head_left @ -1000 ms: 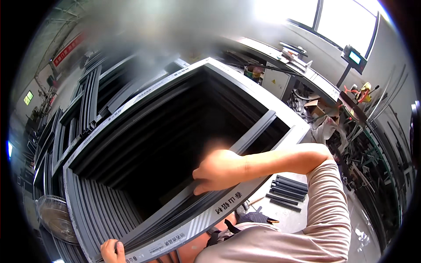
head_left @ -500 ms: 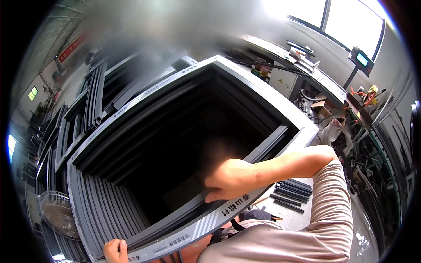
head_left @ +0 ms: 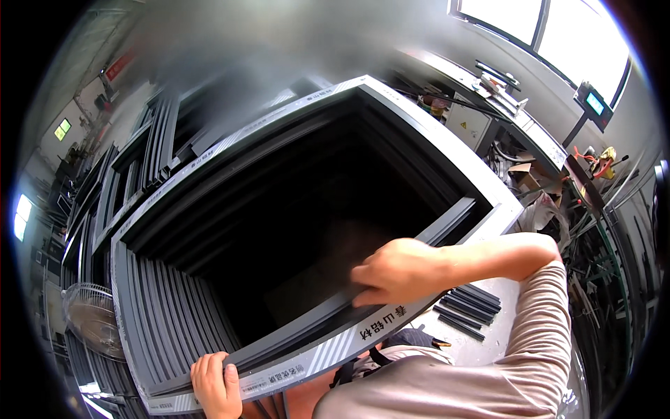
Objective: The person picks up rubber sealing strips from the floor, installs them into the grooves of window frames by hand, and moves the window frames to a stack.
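Note:
A stack of large rectangular grey metal frames stands before me, its top frame (head_left: pixel 317 373) covered in a pale printed film. My left hand (head_left: pixel 216 384) comes over the near left part of that frame, fingers curled across its inner edge. Along the near inner side runs a long dark grey bar (head_left: pixel 300 325). Closed on its upper edge, right of the middle, is my right hand (head_left: pixel 401 272), with thumb and fingers bent round it. Its fingertips are partly hidden and slightly blurred. The inside of the stack is very dark.
A round wire fan guard (head_left: pixel 94 318) is at the left, near more stacked frames (head_left: pixel 150 153). Short black profiles (head_left: pixel 469 307) lie on the floor beside my right arm. A workbench (head_left: pixel 516 126) and a small display on a post (head_left: pixel 593 105) stand at the far right.
My left hand has moved right along the near rim and reaches further over it. My right hand has shifted slightly right and up. The whole view has turned a little.

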The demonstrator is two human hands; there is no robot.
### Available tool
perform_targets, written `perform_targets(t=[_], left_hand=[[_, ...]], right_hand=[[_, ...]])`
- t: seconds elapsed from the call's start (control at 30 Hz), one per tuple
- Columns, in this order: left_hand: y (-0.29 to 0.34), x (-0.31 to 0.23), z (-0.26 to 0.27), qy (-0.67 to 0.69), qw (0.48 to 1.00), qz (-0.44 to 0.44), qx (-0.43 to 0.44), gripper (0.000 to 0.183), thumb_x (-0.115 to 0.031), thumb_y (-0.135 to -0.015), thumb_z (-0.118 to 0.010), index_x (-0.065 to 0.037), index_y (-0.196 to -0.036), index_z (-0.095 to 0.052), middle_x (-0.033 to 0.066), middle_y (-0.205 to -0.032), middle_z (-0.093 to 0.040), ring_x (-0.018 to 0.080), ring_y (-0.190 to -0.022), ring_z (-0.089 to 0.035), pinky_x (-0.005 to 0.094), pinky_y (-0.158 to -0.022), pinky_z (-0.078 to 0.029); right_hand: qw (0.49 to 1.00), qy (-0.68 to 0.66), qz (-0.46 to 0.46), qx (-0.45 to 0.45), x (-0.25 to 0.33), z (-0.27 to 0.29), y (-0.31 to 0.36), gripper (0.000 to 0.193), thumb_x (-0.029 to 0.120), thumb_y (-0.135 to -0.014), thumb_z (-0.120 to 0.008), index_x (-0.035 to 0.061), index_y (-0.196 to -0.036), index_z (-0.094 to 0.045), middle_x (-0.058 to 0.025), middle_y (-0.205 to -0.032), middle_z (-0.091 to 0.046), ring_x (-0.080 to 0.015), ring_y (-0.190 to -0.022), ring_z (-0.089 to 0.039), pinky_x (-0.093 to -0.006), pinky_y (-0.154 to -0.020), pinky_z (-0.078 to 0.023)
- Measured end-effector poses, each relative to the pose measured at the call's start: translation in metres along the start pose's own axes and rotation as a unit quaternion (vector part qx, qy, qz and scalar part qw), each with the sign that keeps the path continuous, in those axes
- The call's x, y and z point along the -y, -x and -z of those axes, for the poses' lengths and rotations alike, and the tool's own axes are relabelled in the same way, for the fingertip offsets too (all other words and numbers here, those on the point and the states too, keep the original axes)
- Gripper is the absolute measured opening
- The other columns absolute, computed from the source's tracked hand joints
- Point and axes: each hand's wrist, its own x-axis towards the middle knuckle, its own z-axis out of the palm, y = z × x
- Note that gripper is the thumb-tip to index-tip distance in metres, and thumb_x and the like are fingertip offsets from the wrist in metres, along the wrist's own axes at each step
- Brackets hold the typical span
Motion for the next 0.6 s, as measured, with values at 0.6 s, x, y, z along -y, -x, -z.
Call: perform_targets(t=[0.6], left_hand=[[0.004,0.008,-0.008,0.002,1.000,0.019,-0.021,0.030,-0.016,-0.096,-0.042,0.004,-0.084,-0.061,0.0159,-0.078,-0.059,0.0340,-0.076,-0.054,0.0417,-0.071,-0.041]], right_hand=[[0.986,0.053,0.025,-0.155,-0.037,-0.003,0.031,0.046,0.041,-0.092,-0.062,0.0048,-0.063,-0.059,-0.0085,-0.056,-0.057,-0.0288,-0.052,-0.061,-0.0376,-0.051,-0.051]])
